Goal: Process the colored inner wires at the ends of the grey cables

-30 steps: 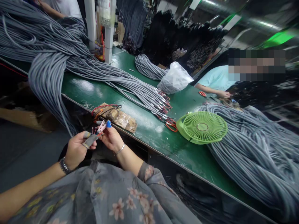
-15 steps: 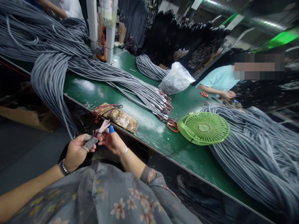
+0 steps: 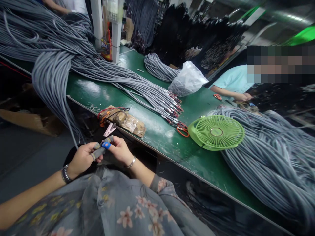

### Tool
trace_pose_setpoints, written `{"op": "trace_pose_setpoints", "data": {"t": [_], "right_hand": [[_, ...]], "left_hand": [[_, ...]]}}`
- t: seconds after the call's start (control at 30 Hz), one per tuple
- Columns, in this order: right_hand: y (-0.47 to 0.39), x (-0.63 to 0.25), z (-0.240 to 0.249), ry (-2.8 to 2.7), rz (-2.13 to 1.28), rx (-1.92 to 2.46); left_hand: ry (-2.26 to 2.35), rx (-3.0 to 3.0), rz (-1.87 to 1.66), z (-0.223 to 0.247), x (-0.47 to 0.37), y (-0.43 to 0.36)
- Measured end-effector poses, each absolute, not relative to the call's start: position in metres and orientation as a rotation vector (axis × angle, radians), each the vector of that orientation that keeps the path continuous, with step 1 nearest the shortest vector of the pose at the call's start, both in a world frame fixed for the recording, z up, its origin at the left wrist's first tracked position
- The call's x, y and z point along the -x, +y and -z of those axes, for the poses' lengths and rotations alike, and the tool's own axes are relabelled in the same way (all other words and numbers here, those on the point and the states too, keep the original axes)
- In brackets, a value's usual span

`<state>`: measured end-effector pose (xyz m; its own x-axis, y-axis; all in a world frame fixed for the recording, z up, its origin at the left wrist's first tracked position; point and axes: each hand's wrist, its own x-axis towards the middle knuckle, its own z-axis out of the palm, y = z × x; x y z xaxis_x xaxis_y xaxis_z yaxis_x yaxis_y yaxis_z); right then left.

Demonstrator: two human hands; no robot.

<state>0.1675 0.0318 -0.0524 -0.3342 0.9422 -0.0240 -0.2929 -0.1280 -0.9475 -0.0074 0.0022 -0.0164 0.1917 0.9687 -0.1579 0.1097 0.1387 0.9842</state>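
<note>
The left hand [image 3: 82,157] and right hand [image 3: 120,151] meet with fingertips pinched together; whatever lies between them is covered by the fingers, so I cannot tell what either holds. A blue cover [image 3: 106,145] wraps the right thumb, and grey covers on other fingers partly hide the pinch. Just above the fingertips is a pale pink clip [image 3: 109,130], its support unclear. Beyond the clip, a wooden block [image 3: 130,122] sits at the table [image 3: 157,144] edge, its near end obscured by tangled red and black wires [image 3: 106,118].
</note>
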Motion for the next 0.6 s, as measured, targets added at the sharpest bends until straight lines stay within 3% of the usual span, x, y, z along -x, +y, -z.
{"op": "trace_pose_setpoints", "data": {"t": [0.37, 0.6], "right_hand": [[0.036, -0.16, 0.072, -0.822, -1.76, 0.914], [0.065, -0.159, 0.055, -0.631, -1.905, 0.874]], "left_hand": [[1.28, -0.984, -1.226, 0.019, -0.002, -0.003], [1.249, -0.857, -1.227, -0.002, -0.017, 0.004]]}}
